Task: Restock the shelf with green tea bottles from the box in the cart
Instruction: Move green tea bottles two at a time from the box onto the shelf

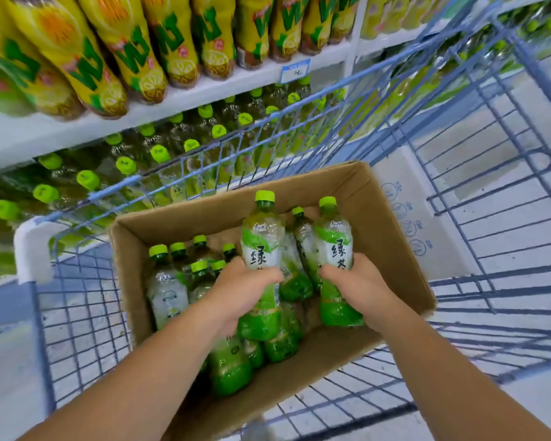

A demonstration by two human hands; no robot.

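**Q:** Where is the stock sitting?
**A:** At far left the white metal shelf [19,138] is already carrying rows of clear green-capped tea bottles [159,154], showing through the blue wire cart [134,179]. The open brown cardboard box [185,218] is sitting in the cart, and several spare bottles [167,288] are standing at its left end, with others lying beneath your hands.

**Q:** And the grips?
**A:** Your left hand [245,281] is curling its fingers round the waist of one green-labelled plastic bottle [263,237]. Your right hand [360,281] is clasping a second bottle [333,240] likewise. You are holding both upright over the box, apart from the shelf.

**Q:** Progress?
**A:** By my judgement you are working mid-task. The shelf is looking largely filled, yet this pair and the boxed remainder are waiting to go up.
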